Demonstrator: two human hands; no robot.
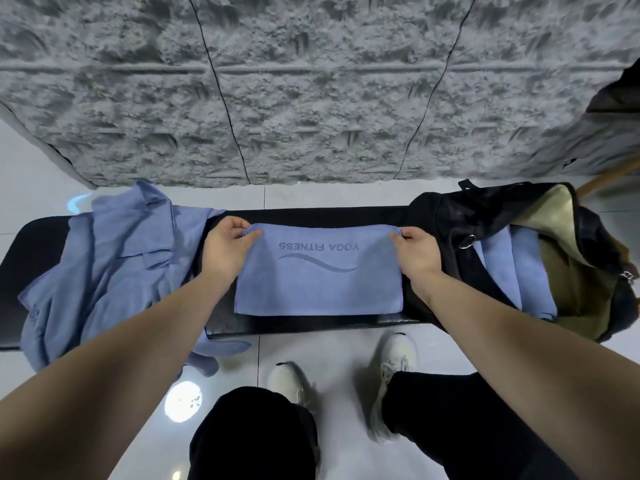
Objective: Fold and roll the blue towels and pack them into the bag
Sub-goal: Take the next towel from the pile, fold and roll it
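Note:
A folded blue towel (318, 285) printed "YOGA FITNESS" lies flat on the middle of the black bench (311, 214). My left hand (225, 247) pinches its far left corner. My right hand (417, 252) pinches its far right corner. A heap of loose blue towels (110, 265) covers the bench's left end and hangs over its front edge. At the right end stands an open black bag (460, 223) with a tan lining, and rolled blue towels (512, 268) lie side by side inside it.
A rough grey stone-textured wall (311, 91) rises just behind the bench. The floor is glossy white tile (263, 355). My legs in black trousers and white shoes (391, 368) stand in front of the bench. A dark object (620, 95) shows at the right edge.

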